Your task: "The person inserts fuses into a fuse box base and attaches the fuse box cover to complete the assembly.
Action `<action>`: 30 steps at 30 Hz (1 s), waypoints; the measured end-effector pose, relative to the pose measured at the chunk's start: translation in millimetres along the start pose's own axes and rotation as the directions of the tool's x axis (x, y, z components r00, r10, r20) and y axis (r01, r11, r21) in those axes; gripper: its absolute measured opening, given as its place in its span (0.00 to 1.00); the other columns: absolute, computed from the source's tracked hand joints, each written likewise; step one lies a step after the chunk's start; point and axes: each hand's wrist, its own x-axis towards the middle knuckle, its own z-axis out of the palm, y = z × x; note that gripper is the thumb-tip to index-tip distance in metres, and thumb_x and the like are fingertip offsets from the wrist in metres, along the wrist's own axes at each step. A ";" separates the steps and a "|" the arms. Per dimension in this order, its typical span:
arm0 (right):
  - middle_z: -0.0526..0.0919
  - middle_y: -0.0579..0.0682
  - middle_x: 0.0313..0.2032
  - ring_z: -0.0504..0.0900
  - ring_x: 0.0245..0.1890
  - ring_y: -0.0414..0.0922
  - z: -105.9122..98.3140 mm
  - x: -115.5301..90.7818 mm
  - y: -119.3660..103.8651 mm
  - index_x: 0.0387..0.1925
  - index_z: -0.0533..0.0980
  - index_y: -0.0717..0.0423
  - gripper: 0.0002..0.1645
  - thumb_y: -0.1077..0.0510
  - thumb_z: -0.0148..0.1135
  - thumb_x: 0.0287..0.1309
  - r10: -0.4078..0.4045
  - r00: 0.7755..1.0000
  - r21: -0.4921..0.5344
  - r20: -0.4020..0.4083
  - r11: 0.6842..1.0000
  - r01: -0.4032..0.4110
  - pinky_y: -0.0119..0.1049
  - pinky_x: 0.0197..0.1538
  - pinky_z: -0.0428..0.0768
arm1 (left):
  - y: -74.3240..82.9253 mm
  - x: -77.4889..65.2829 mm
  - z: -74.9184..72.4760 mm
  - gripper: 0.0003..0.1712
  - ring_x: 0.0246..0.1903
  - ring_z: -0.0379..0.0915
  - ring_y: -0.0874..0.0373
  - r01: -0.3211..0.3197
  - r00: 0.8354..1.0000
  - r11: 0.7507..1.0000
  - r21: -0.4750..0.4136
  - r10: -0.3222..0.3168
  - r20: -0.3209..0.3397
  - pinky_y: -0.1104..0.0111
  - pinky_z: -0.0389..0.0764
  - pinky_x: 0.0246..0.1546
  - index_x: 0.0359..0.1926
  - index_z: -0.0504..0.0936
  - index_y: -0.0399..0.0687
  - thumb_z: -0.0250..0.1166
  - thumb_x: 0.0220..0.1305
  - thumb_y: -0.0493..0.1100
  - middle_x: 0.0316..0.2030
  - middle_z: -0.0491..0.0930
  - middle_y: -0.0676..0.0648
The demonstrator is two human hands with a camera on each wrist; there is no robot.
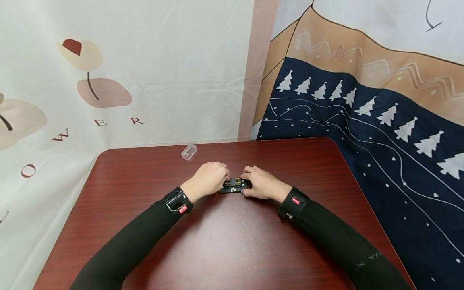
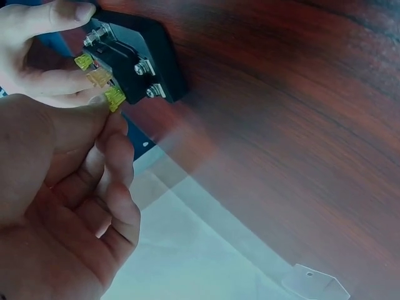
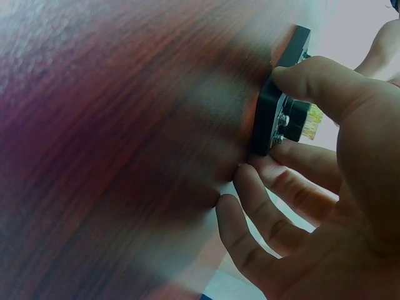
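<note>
On the table sits a black fuse block point(image 1: 233, 189) with metal screw terminals, and several small translucent fuses stand up from it. My right hand point(image 1: 264, 184) grips the block at its right end, thumb on the near side of the base, fingers at the far side. At the left end is my left hand point(image 1: 208, 178), its thumb and index finger pinching a yellow-green blade fuse point(image 2: 115, 98) that sits at the block. Beside that one are an amber fuse point(image 2: 99, 77) and another yellow-green fuse point(image 2: 82, 61). How deep the pinched fuse sits cannot be seen.
A clear plastic box point(image 1: 189, 152) stands near the table's back edge, left of the hands. The reddish-brown table point(image 1: 232, 249) meets a pale printed curtain point(image 1: 181, 80) and a dark blue one with trees point(image 1: 326, 117) behind.
</note>
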 end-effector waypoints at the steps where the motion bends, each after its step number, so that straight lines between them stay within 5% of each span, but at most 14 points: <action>1: 0.82 0.48 0.53 0.80 0.51 0.46 -0.3 -0.1 -0.3 0.64 0.85 0.57 0.30 0.48 0.77 0.65 -0.001 1.000 0.000 0.001 1.000 0.001 0.45 0.58 0.83 | 0.0 0.2 -0.4 0.07 0.40 0.88 0.53 -0.002 1.000 1.000 0.003 0.002 0.001 0.54 0.87 0.47 0.39 0.94 0.52 0.70 0.77 0.43 0.35 0.88 0.53; 30: 0.82 0.48 0.52 0.81 0.51 0.47 3.6 0.9 2.2 0.62 0.85 0.57 0.30 0.47 0.77 0.63 -0.006 1.000 -0.014 -0.022 1.000 0.005 0.46 0.58 0.83 | 1.2 0.8 -1.5 0.07 0.38 0.88 0.53 0.028 0.999 0.999 -0.044 -0.027 0.027 0.54 0.89 0.43 0.39 0.94 0.53 0.71 0.76 0.42 0.34 0.86 0.53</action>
